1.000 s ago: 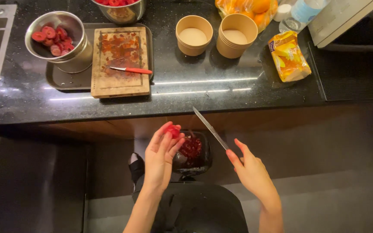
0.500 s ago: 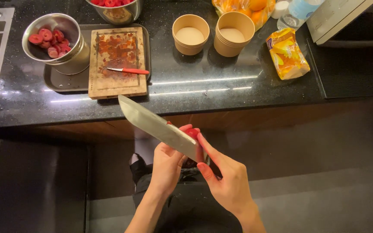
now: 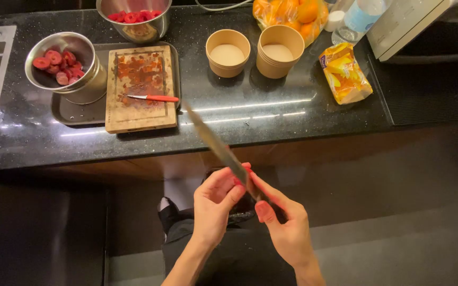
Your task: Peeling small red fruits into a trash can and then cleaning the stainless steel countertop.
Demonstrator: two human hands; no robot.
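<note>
A shiny black counter [image 3: 271, 114] fills the top of the frame, with a dark floor [image 3: 398, 243] below. A wooden cutting board [image 3: 140, 87] sits upper left. In the lower middle, the right hand [image 3: 284, 222] grips a big knife [image 3: 219, 149]. The left hand [image 3: 216, 204] pinches the blade with its fingertips.

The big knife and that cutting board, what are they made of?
The big knife, in the right hand, looks like metal: grey blade with a dull sheen, though blurred. The cutting board looks like wood: tan, visible grain, stained red.
</note>
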